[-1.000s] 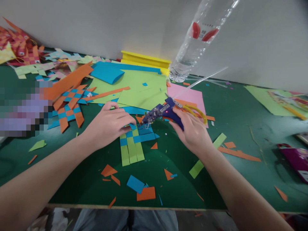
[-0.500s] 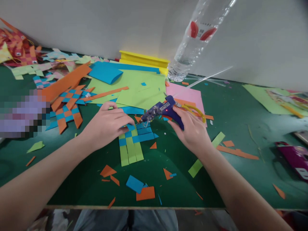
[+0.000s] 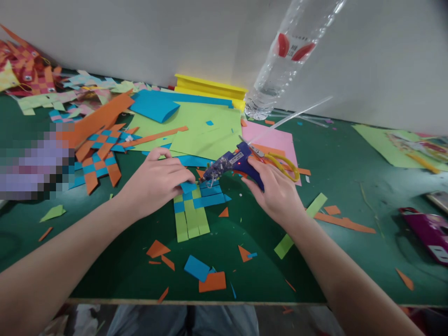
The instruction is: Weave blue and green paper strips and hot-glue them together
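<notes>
My right hand is wrapped round the handle of a blue hot glue gun, with a long clear glue stick coming out of its back. The gun's nozzle points left and down, close to the fingertips of my left hand. Those fingertips pinch a blue paper flap at the top of a woven paper piece made of green and blue strips. The piece lies flat on the table, its green ends toward me and its blue ends to the right. The nozzle tip is partly hidden at the flap.
Scissors with yellow handles lie behind my right hand on pink paper. A water bottle stands at the back near green sheets. Orange and blue woven pieces lie left. A purple pouch is at right; scraps litter the front.
The glue gun and my right hand have shifted slightly left and down, bringing the nozzle nearer the paper flap. My left hand stays in place, its pinched flap now tilted flatter.
</notes>
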Tool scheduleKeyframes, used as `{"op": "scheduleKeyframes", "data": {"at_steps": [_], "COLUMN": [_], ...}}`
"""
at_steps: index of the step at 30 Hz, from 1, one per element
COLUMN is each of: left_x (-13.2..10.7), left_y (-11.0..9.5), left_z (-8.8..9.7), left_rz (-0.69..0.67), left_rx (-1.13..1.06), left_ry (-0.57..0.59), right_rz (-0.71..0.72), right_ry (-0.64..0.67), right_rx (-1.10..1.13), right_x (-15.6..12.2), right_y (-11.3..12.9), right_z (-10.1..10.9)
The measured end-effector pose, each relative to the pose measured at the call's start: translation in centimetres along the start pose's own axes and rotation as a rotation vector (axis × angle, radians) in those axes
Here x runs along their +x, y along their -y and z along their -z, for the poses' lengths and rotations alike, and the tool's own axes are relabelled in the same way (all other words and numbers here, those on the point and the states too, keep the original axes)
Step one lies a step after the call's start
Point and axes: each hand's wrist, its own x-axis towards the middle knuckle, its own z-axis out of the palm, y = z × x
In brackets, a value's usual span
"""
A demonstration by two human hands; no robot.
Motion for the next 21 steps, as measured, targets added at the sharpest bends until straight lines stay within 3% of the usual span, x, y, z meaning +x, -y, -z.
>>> {"op": "scheduleKeyframes", "data": {"at_steps": [6,15,21], "left_x": [0.01,0.11,0.43], "left_y": [0.05,-0.06,-0.18], "left_z": [-0.12,-0.02,0.49], "left_rz": [-0.029,-0.003,-0.056], "left_rx": [-0.006,0.005,0.029], "left_ry": [-0.041,0.003,0.006], "right_rz": [-0.015,0.005,-0.065], "right_ry": [0.03,0.008,0.005], "right_rx": [0.013,-0.025,-0.001], "right_x": [-0.12,-0.01,0.0], "right_y": [-0.12,-0.36,-0.44], "right_z": [0.13,0.36,0.42]}}
